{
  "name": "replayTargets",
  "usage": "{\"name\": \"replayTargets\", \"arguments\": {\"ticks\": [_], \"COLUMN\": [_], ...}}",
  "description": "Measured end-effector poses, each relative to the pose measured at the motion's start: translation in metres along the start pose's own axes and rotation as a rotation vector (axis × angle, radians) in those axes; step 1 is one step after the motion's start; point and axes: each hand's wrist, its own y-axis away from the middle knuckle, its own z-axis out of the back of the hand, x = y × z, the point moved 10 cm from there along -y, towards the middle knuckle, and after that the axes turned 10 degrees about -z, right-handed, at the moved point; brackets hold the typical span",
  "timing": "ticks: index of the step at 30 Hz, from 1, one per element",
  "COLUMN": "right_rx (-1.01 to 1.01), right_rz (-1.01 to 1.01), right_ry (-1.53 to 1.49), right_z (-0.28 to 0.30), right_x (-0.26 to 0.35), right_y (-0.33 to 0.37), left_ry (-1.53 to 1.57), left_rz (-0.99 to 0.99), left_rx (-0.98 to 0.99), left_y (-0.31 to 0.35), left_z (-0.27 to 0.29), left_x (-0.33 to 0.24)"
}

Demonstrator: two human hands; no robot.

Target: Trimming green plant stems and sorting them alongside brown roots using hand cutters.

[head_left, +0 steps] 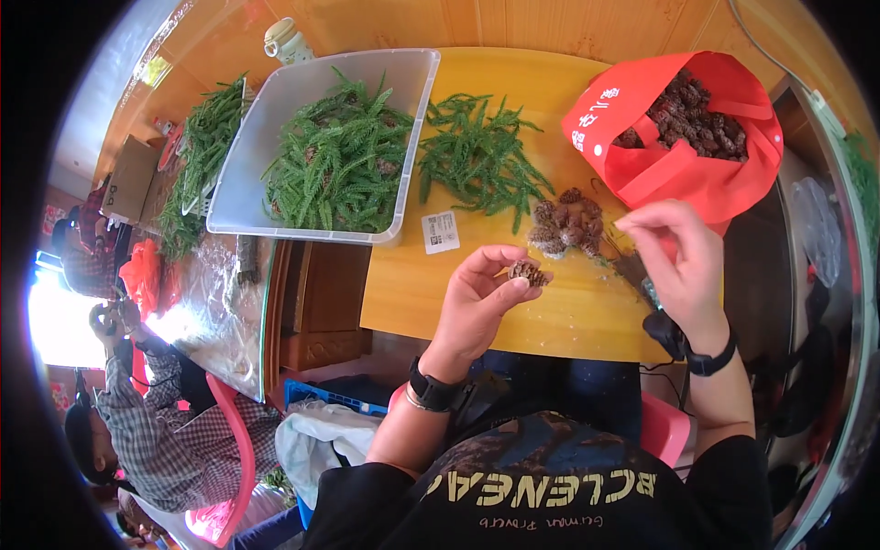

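My left hand [481,298] is closed around a small brown pine cone [527,272], gripping it between thumb and fingers above the yellow table [431,302]. To its right, my right hand [678,257] is raised with thumb and forefinger pinched together; whatever they hold, if anything, is too small to make out. Between the hands, on the far side, lies a cluster of pine cones [568,223]. Green artificial sprigs [481,151] are spread behind that cluster. Below my right hand, at the table's right edge, rests a dark tool [664,332] with a cord.
A clear plastic bin [234,206] full of green sprigs stands at the far left of the table. A red bag [623,110] of pine cones sits at the far right. A white label card [440,233] lies by the bin. Another person [183,431] works at the left table.
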Motion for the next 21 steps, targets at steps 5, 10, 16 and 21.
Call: {"name": "replayTargets", "arguments": {"ticks": [5,10,16,21], "right_rx": [-0.075,0.029,0.141,0.155], "right_rz": [-0.153,-0.343,-0.464,-0.141], "right_ry": [-0.803,-0.862,-0.730,-0.241], "right_z": [0.017,-0.016,-0.036,-0.030], "right_x": [-0.002,-0.016,-0.032,0.000], "right_y": [0.012,0.023,0.036,0.029], "left_ry": [-0.047,-0.075,-0.111,-0.151], "left_rz": [-0.094,-0.130,-0.095,-0.099], "left_rx": [0.077,0.105,0.095,0.082], "left_y": [-0.004,-0.002,0.001,0.002], "left_z": [-0.023,-0.036,-0.036,-0.034], "left_x": [-0.006,-0.014,-0.013,-0.011]}}
